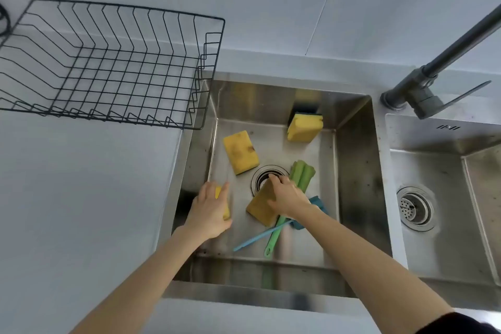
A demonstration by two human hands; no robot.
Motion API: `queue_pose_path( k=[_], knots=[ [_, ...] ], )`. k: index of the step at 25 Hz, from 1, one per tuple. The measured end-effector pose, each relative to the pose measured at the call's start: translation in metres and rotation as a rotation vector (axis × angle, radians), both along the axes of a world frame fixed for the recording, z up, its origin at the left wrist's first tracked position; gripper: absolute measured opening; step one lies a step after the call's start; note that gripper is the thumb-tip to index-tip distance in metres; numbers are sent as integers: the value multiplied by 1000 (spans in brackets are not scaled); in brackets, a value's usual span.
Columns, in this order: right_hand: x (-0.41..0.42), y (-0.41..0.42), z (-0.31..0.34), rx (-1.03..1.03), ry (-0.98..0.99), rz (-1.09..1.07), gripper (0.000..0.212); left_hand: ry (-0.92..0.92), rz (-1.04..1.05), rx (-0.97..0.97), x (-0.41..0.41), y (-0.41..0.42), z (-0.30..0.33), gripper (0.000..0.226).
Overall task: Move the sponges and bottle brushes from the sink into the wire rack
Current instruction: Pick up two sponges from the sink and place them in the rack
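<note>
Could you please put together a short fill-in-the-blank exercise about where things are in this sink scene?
1. The black wire rack on the counter holds ____ sponges.
2. The left hand closes on a ____ sponge.
3. The green bottle brush lies with its head next to the ____ of the sink.
4. The sponge with the dark scouring side leans against the sink's ____ wall.

Missing words: no; yellow; drain; back

Soft, even daylight fills the scene, bright without harsh shadows. The steel sink (352,171) walls carry dull smeared reflections, darkest along the near wall. Wide-angle distortion bends the wire rack (108,62) and faucet (433,73) near the edges, and detail is slightly soft throughout.
</note>
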State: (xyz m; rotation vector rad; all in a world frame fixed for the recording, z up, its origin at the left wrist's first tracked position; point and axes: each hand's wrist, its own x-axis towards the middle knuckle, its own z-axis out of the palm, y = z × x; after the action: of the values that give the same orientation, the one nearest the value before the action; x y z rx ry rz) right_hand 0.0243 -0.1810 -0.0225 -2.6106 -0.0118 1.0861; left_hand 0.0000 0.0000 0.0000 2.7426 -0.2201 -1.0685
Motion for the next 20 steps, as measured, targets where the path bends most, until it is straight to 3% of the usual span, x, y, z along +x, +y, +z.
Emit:
queue_pose_path(
  k=[12, 20],
  knots=[
    [2, 5, -25, -94, -25, 69, 69, -124, -24, -44, 5, 1, -14, 67],
    [-17, -12, -6, -14, -26, -21, 50, -49, 32, -48, 1, -2, 1, 60]
  ],
)
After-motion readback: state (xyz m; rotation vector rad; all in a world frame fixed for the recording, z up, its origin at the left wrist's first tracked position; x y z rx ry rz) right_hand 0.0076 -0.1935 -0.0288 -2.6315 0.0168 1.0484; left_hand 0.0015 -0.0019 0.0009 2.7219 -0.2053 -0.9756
